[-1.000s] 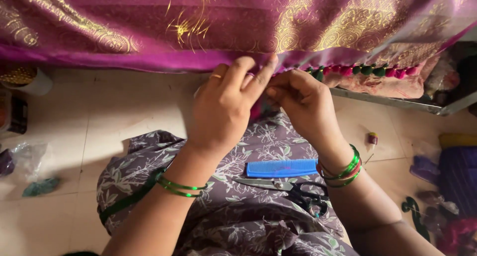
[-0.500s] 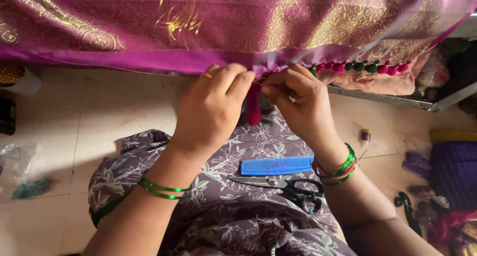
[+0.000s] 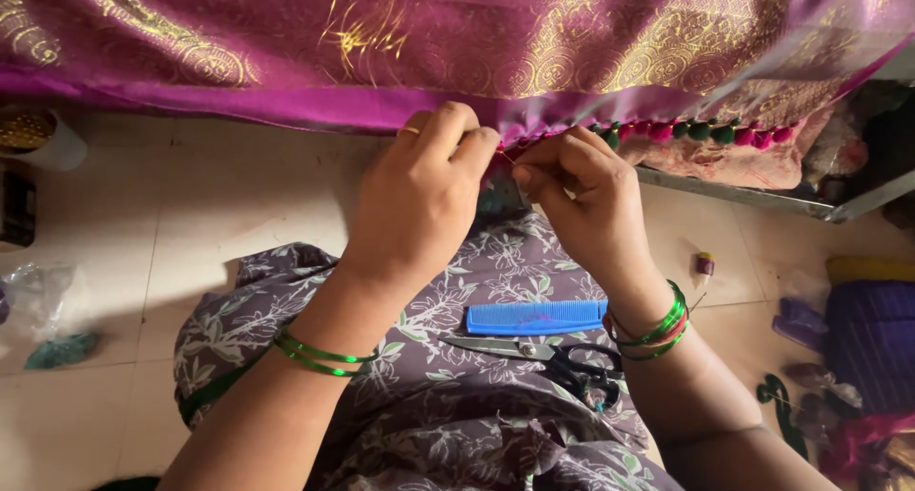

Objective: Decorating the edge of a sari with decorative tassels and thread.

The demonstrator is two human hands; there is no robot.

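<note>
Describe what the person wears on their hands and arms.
Both forearms are bare, with no sleeves in view. The left wrist carries thin green bangles. The right wrist has a stack of green and red bangles. The left hand wears a gold ring.

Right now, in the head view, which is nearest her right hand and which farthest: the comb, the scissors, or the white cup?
1. Comb: on her lap, just below the right hand.
2. Scissors: on her lap, below the comb.
3. White cup: on the floor, far left.
</note>
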